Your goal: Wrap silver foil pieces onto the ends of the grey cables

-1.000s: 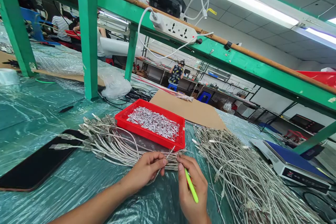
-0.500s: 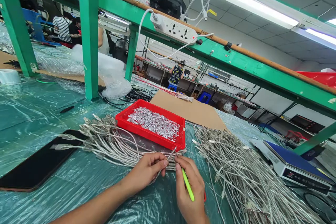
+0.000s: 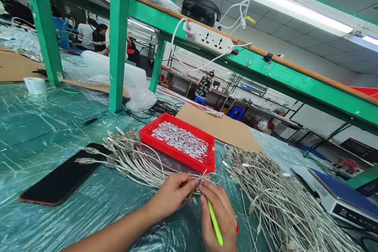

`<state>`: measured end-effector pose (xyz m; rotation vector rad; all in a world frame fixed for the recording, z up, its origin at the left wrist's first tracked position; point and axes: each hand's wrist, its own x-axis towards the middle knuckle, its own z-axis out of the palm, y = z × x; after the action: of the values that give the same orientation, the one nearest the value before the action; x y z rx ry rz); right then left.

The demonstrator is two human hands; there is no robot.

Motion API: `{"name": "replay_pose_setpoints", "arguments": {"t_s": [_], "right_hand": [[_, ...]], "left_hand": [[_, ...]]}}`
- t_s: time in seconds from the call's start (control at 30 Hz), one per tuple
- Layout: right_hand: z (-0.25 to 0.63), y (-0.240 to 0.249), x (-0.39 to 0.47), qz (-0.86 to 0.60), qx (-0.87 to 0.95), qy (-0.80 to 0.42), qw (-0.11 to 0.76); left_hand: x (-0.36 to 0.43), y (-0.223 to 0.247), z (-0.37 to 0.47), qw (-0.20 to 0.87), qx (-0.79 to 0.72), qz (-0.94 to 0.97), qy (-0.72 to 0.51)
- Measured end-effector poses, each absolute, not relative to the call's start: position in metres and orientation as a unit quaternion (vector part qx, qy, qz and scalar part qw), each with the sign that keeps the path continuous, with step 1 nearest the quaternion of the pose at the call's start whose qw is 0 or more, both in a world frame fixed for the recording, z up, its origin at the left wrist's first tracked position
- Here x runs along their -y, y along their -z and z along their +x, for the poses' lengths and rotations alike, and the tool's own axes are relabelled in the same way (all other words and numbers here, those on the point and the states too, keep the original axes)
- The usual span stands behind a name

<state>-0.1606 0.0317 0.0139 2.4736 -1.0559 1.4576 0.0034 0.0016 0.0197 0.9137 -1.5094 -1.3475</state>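
My left hand (image 3: 176,193) pinches the end of a thin silvery cable at the lower middle. Close beside it, my right hand (image 3: 220,208) is closed round a tool with a bright yellow-green handle (image 3: 215,222), its tip hidden by the fingers at the cable end. Just beyond both hands lies a bundle of silvery cables (image 3: 144,167) with metal plugs at its left end. Behind that is a red tray (image 3: 177,154) full of small shiny metal pieces (image 3: 181,139). A larger heap of cables (image 3: 274,189) spreads to the right.
A black phone (image 3: 63,177) lies on the left of the film-covered table (image 3: 97,216). A scale (image 3: 339,197) stands at the right, cardboard (image 3: 218,126) behind the tray. A green shelf frame (image 3: 118,47) holds a power strip (image 3: 208,38). Several people sit farther back.
The view has shifted, so the tray, cables and shelf appear farther right. My hands stay close together at the cable end, with the tool still in my right hand.
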Motion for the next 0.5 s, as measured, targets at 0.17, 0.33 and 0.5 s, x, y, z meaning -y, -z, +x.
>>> {"name": "replay_pose_setpoints", "arguments": {"t_s": [0.17, 0.33, 0.5], "right_hand": [[-0.161, -0.016, -0.034, 0.81, 0.335, -0.48, 0.034], [-0.16, -0.016, -0.035, 0.797, 0.338, -0.5, 0.03], [-0.158, -0.018, -0.035, 0.796, 0.309, -0.521, 0.021]], "left_hand": [[-0.015, -0.036, 0.009, 0.522, 0.639, 0.379, 0.419], [-0.017, -0.045, 0.009, 0.516, 0.607, 0.349, 0.494], [-0.013, -0.044, 0.007, 0.513, 0.568, 0.334, 0.55]]}}
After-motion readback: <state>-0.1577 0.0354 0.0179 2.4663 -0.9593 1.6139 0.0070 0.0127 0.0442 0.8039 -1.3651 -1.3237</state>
